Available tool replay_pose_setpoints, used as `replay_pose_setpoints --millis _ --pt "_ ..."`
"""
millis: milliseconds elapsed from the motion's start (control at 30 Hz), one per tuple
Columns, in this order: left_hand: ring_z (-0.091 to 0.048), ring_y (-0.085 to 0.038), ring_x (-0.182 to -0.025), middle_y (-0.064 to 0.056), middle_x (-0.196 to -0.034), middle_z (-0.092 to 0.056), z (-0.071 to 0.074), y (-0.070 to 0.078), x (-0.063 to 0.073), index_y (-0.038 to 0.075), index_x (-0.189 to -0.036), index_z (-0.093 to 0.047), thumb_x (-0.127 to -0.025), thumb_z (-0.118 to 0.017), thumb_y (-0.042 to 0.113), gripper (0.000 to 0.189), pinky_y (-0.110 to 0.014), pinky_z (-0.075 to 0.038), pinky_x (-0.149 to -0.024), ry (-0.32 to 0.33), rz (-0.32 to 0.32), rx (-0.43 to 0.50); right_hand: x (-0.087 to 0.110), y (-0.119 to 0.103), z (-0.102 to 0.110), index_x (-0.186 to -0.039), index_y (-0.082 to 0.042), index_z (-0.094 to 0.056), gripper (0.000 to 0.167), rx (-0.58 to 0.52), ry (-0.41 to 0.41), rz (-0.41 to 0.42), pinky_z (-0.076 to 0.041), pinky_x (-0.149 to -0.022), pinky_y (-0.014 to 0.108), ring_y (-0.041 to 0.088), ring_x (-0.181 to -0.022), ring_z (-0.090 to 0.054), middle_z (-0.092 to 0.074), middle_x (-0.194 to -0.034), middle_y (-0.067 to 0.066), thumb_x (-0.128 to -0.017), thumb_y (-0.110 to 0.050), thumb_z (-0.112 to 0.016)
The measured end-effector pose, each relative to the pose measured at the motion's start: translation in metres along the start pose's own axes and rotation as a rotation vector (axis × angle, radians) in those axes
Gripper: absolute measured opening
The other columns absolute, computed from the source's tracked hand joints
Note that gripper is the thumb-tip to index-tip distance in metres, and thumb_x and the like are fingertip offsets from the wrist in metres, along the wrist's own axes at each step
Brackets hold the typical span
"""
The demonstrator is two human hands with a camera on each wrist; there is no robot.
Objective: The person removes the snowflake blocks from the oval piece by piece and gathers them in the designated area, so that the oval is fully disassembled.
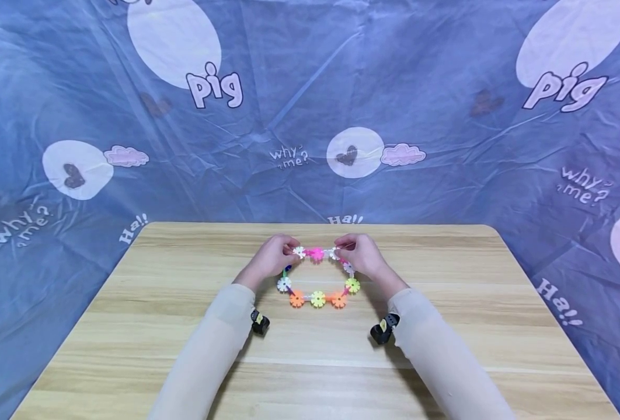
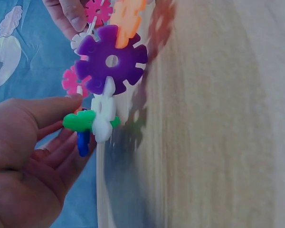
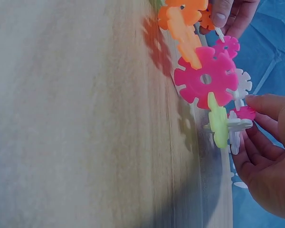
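"Plastic, by the shine of it. What do the hands have?"

"Both are busy. The left hand (image 1: 269,258) pinches the far left corner of a ring (image 1: 317,299) of toy flowers, beside a white flower (image 1: 299,252). The right hand (image 1: 366,256) grips the far right corner, at a second white flower (image 1: 334,253). Exactly which little pieces they press, I can't tell; the fingers cover them."

"And between those corners?"

"A pink flower (image 1: 317,254) on the far side. Nearer the person, two orange flowers (image 1: 296,300) flank a yellow one, and a purple flower (image 2: 112,61) shows in the left wrist view."

"How would it handle?"

"Very light, I'd guess. Each flower should be stiff, but the notched joints probably twist or pop apart if tugged, so the whole ring may sag. Smooth faces could be slightly slippery."

"So where to hold it?"

"At two opposite flowers, close to the joints, thumb and fingers on the flat faces, without pulling outward."

"Where is it?"

"Over the far half of the wooden table (image 1: 315,379), midway across. It throws shadows there; whether its near side touches the wood, I can't tell. Beyond hangs a blue printed cloth (image 1: 289,76)."
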State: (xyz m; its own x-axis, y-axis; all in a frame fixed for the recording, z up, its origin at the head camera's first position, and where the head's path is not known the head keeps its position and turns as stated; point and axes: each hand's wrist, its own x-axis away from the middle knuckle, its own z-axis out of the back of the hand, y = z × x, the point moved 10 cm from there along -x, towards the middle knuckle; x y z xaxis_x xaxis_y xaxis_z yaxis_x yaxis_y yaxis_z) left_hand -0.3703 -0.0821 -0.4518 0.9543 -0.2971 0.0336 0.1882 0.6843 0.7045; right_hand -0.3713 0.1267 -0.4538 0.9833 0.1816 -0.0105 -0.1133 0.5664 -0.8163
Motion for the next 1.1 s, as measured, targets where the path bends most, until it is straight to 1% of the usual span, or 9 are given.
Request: replay_pose_setpoints --millis 100,200,333,467,533,633,733,967,1100 --pt "-0.072 -0.028 -0.113 -0.016 -0.135 -0.068 0.002 0.000 0.003 0.001 -0.136 -0.070 -0.097 -0.078 0.009 0.040 -0.041 -0.061 -0.102 0.022 -0.014 0.037 0.003 -0.001 0.001 -0.127 0.005 -0.073 0.030 -0.016 0.007 0.009 -0.060 -0.086 0.031 0.029 -0.102 -0.073 -0.078 -0.113 0.021 -0.099 -0.007 -0.075" --pt "-0.073 -0.027 -0.112 -0.016 -0.133 -0.068 0.003 0.001 0.006 0.001 -0.135 -0.071 -0.096 -0.079 0.008 0.039 -0.039 -0.062 -0.100 0.046 -0.038 0.053 0.005 0.000 0.003 -0.128 0.005 -0.073 0.031 -0.027 0.005 0.008 -0.059 -0.084 0.028 0.029 -0.103 -0.072 -0.078 -0.114 0.020 -0.099 -0.008 -0.075" --pt "-0.073 -0.026 -0.109 -0.016 -0.130 -0.068 0.005 0.005 0.009 0.000 -0.134 -0.071 -0.095 -0.079 0.006 0.040 -0.036 -0.062 -0.098 0.071 -0.077 0.068 0.008 0.001 0.005 -0.131 0.005 -0.071 0.034 -0.050 -0.001 0.012 -0.058 -0.086 0.027 0.030 -0.107 -0.072 -0.077 -0.120 0.020 -0.101 -0.012 -0.073" --pt "-0.073 -0.026 -0.108 -0.016 -0.128 -0.068 0.007 0.009 0.014 -0.001 -0.133 -0.071 -0.095 -0.078 0.003 0.039 -0.034 -0.062 -0.097 0.096 -0.112 0.097 0.012 0.003 0.006 -0.136 0.005 -0.068 0.039 -0.096 -0.012 0.013 -0.060 -0.093 0.032 0.032 -0.112 -0.072 -0.075 -0.126 0.021 -0.105 -0.017 -0.069" --pt "-0.073 -0.027 -0.108 -0.017 -0.127 -0.067 0.008 0.011 0.016 -0.002 -0.132 -0.071 -0.095 -0.078 0.002 0.038 -0.033 -0.062 -0.097 0.106 -0.127 0.120 0.013 0.004 0.007 -0.137 0.005 -0.067 0.040 -0.111 -0.017 0.013 -0.061 -0.096 0.036 0.033 -0.114 -0.072 -0.075 -0.128 0.022 -0.106 -0.020 -0.068" --pt "-0.073 -0.028 -0.108 -0.017 -0.127 -0.067 0.009 0.015 0.020 -0.003 -0.131 -0.071 -0.095 -0.078 0.001 0.037 -0.033 -0.063 -0.097 0.114 -0.145 0.158 0.017 0.004 0.008 -0.139 0.003 -0.067 0.042 -0.108 -0.025 0.012 -0.060 -0.101 0.042 0.033 -0.117 -0.072 -0.074 -0.131 0.022 -0.108 -0.026 -0.065" --pt "-0.074 -0.028 -0.108 -0.017 -0.127 -0.066 0.011 0.019 0.024 -0.003 -0.130 -0.071 -0.094 -0.078 0.001 0.037 -0.032 -0.062 -0.098 0.121 -0.160 0.177 0.020 0.002 0.007 -0.140 0.003 -0.066 0.044 -0.098 -0.048 0.016 -0.060 -0.102 0.043 0.033 -0.118 -0.072 -0.074 -0.132 0.022 -0.109 -0.029 -0.064" --pt "-0.074 -0.026 -0.109 -0.012 -0.129 -0.066 0.014 0.024 0.030 0.001 -0.131 -0.071 -0.096 -0.079 0.004 0.036 -0.033 -0.062 -0.098 0.144 -0.165 0.163 0.027 -0.002 -0.004 -0.139 0.004 -0.066 0.045 -0.217 -0.174 0.032 -0.063 -0.094 0.044 0.039 -0.108 -0.076 -0.079 -0.118 0.023 -0.110 -0.030 -0.063" --pt "-0.074 -0.028 -0.109 -0.013 -0.129 -0.066 0.016 0.027 0.034 0.000 -0.131 -0.070 -0.096 -0.079 0.004 0.036 -0.034 -0.062 -0.099 0.158 -0.179 0.172 0.030 -0.007 -0.007 -0.130 0.002 -0.072 0.039 -0.211 -0.216 0.070 -0.063 -0.094 0.043 0.036 -0.105 -0.077 -0.080 -0.111 0.021 -0.110 -0.030 -0.064"
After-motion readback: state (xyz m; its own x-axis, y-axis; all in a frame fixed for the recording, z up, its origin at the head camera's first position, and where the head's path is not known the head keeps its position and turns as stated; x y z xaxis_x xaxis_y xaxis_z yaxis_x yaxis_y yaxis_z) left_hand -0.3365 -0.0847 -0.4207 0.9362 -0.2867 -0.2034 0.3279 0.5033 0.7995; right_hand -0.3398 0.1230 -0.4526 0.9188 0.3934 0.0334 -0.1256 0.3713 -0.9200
